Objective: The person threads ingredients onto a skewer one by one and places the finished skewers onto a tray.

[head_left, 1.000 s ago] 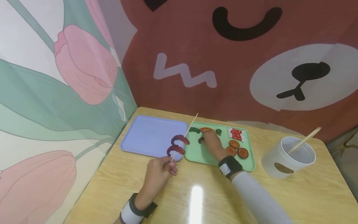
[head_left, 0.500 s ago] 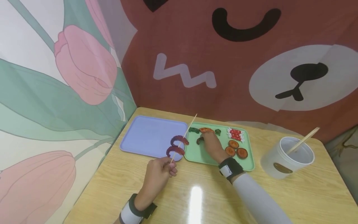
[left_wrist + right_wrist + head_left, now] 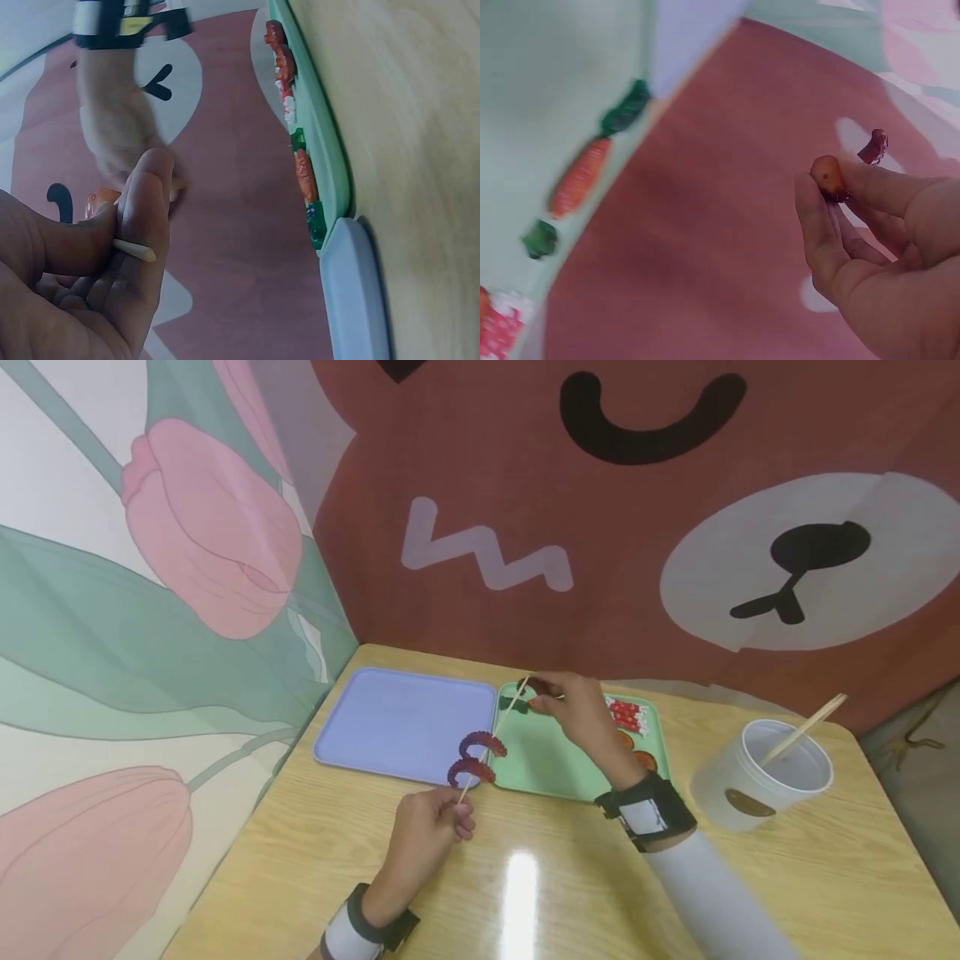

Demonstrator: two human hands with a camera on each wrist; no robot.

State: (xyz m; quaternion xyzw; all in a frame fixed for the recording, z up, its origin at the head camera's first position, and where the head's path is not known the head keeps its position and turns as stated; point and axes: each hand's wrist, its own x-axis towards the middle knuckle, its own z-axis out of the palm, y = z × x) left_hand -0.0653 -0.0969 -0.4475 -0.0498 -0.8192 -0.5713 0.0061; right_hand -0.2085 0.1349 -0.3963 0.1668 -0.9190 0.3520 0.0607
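My left hand pinches the lower end of a bamboo skewer, which slants up and to the right. Two curled dark red octopus tentacle pieces, an upper piece and a lower piece, are threaded on it. My right hand pinches a third tentacle piece between thumb and fingers, close by the skewer's tip. That piece's cut end, orange with a small dark hole, shows in the right wrist view. Whether the tip touches it, I cannot tell.
The green tray holds a dark green piece, an orange piece, red-and-white pieces and round brown slices, partly hidden by my right hand. A blue-purple tray adjoins it. A white bucket with sticks stands right.
My right hand has lifted the third tentacle piece off the green tray and brought it up to the skewer's tip. The left hand has barely moved.
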